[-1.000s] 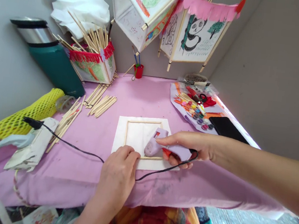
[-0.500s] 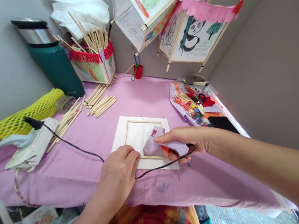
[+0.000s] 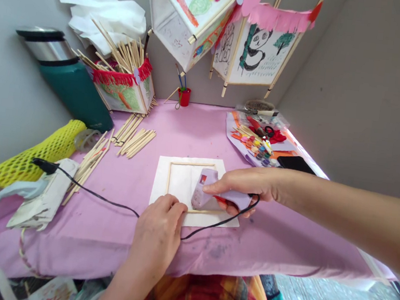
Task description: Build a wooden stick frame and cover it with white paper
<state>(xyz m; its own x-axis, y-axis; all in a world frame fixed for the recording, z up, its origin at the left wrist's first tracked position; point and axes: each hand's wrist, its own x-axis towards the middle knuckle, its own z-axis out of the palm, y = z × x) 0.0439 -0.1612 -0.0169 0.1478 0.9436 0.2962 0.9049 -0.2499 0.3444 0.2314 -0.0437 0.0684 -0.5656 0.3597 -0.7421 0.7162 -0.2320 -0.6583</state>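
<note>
My right hand (image 3: 245, 184) is wrapped round a pale purple hot glue gun (image 3: 203, 189), its nozzle tipped down at the near stick of a square frame of thin wooden sticks (image 3: 168, 178). The frame lies on a white sheet of paper (image 3: 161, 169). At the near left corner, the curled fingers of my left hand (image 3: 162, 221) press on the frame and paper. My right hand and the glue gun cover much of the frame's right side. A black cord (image 3: 106, 200) trails from the gun, passing behind my left hand.
On the left stand a power strip (image 3: 43, 199), a teal bottle (image 3: 72, 85) and bundles of wooden sticks (image 3: 137, 142). A stick-filled paper box (image 3: 122, 94) is behind them. Paper lanterns (image 3: 257, 55) hang at the back. Paints (image 3: 263, 153) and a phone (image 3: 296, 164) lie right.
The glue gun has tilted slightly and its top has shifted a little left with my right hand. My left hand stays in place on the frame.
</note>
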